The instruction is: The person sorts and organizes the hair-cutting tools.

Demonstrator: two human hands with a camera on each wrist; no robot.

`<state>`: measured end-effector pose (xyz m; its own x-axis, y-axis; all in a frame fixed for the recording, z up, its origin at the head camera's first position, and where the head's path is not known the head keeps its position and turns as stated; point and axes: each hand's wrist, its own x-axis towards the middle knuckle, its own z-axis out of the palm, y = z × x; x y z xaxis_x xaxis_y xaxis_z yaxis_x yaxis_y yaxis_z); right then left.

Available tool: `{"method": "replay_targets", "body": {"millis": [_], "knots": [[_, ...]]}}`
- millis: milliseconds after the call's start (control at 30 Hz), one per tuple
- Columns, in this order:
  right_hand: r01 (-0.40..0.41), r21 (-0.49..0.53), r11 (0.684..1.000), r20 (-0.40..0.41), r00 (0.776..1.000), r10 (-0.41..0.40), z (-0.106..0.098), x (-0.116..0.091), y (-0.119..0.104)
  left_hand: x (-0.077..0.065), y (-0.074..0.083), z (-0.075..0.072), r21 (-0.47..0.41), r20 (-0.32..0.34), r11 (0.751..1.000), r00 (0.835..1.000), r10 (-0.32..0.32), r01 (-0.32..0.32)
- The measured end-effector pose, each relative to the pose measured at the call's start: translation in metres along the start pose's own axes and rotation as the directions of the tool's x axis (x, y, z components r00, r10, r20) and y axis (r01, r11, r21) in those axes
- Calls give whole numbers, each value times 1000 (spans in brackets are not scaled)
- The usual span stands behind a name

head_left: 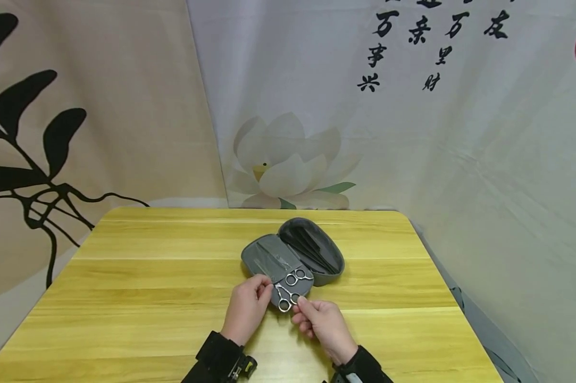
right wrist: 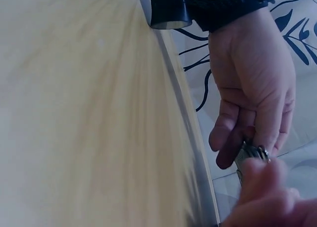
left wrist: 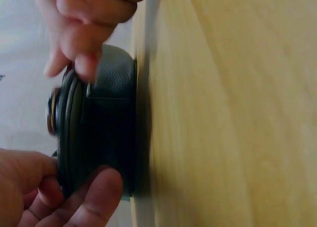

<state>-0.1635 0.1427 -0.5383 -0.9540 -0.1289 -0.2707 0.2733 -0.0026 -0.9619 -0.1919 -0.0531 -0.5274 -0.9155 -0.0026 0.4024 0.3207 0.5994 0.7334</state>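
Note:
A grey zip case (head_left: 329, 276) lies open on the table, its lid flap (head_left: 256, 254) folded out toward me. Two pairs of silver scissors rest on the flap with their blades under a clear pocket (head_left: 273, 258): the nearer scissors (head_left: 284, 305) and the farther scissors (head_left: 291, 279). My left hand (head_left: 247, 308) pinches the flap's left edge between thumb and fingers. At the flap's near right corner, my right hand (head_left: 323, 324) pinches a finger ring of the nearer scissors; its fingertips partly cover the ring. Dark combs (head_left: 307, 242) lie in the case's deeper half.
The case stands on a wood-grain table (head_left: 149, 298), toward its far middle. Behind the table hangs a printed cloth (head_left: 288, 159) with a lotus and black characters. Black bands (head_left: 220, 354) with cameras are strapped round both wrists.

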Motion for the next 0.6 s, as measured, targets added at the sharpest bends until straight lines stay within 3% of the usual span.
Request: {"method": "replay_targets", "body": {"millis": [100,167,233,300,367,467,533,600], "knots": [[11,5,1000,47,999,-11,2,2,0,0,0,0,12,23,1000,1000,15,-15],[10,25,1000,81,997,-12,3,3,1,0,0,0,13,42,1000,999,-9,9],[-1,62,998,105,994,-6,3,4,2,0,0,0,-9,59,997,996,-74,75],[-16,106,994,128,992,3,4,4,3,0,1,-1,-91,82,977,979,-187,194],[-27,146,989,153,988,5,4,4,4,0,2,-2,-247,119,911,943,-311,332],[-40,198,979,193,981,1,3,3,4,0,3,-4,-494,184,729,876,-445,474],[-48,232,972,222,975,-5,2,2,4,-1,4,-3,-600,259,610,847,-463,517],[-53,264,963,252,968,-16,1,2,4,-2,4,-3,-640,353,535,830,-432,551]]}}
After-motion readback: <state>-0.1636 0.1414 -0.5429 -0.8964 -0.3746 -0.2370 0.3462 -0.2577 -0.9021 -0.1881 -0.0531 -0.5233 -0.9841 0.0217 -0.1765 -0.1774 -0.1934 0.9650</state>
